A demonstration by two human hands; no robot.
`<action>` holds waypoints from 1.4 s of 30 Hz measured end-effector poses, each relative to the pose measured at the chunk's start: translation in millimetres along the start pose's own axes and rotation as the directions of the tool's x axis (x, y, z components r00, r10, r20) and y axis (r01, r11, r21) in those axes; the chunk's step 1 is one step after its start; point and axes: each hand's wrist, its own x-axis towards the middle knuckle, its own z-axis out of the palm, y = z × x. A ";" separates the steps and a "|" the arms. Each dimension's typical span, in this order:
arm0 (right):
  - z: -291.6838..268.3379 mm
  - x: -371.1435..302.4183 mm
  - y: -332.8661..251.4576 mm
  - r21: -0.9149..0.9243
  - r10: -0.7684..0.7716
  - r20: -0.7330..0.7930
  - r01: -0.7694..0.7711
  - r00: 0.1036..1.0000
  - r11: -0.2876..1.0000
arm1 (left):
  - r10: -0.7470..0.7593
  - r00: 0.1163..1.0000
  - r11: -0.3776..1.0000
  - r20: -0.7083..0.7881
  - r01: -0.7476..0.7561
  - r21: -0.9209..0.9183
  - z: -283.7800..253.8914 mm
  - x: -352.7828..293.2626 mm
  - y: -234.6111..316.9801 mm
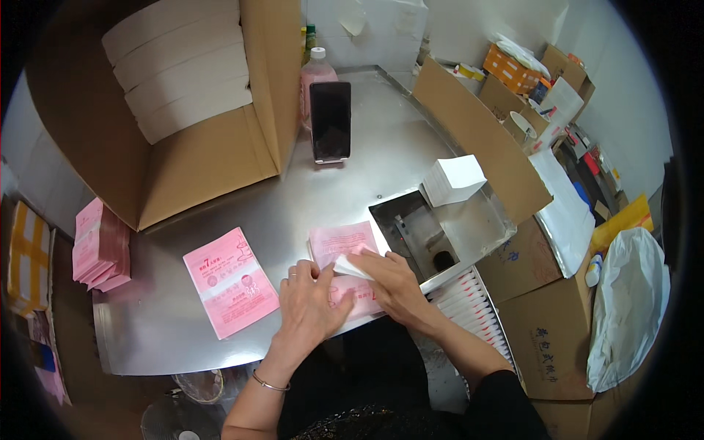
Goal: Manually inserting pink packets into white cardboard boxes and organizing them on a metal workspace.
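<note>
So both hands are working right at the front edge of the steel table (165, 341), and I'm centering my clock on them. The pink sheets (343, 240) are lying under the hands, with their near end sitting just beside that edge. The left hand (306, 302) is resting on the sheets' left side, thumb spreading away from the fingers. The right hand (392, 284) is bending its bunched fingers over a white strip (352, 266) that's lying across the pink; its thumb is hiding, so I can't tell if it's really pinching.

Room's getting tight toward 1–2 o'clock: a rectangular cutout (411, 229) is opening near the right fingers, and a white paper stack (455, 180) is standing at its far rim. At 3, a tray of white packets (473, 312) is sitting just past the table edge.

At 9, a banded pink pile (231, 282) is lying flat, a strip of bare steel separating it from the left hand. The big carton (209, 172) is taking up 10–11. Straight up at 12, more steel is stretching toward a propped phone (330, 121).
</note>
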 end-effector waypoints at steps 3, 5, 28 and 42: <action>12.7 -25.5 -27.3 -0.256 -0.256 -0.038 0.238 0.966 0.937 | 0.043 0.999 0.993 -0.018 -0.040 0.113 -5.8 2.1 -5.5; 23.2 -29.6 -33.8 -0.289 -0.348 -0.020 0.328 0.937 0.900 | 0.054 0.998 0.991 -0.040 -0.048 0.123 -6.1 0.6 -2.6; -111.6 48.9 134.3 -0.670 -0.076 -0.532 -0.365 0.843 0.646 | -0.169 0.920 0.933 -0.353 0.265 0.244 -69.2 -50.5 -65.2; -117.2 0.1 79.9 -0.795 -0.008 -0.484 -0.435 0.875 0.423 | -0.180 0.983 0.875 -0.022 0.170 0.454 -96.6 -38.7 -65.9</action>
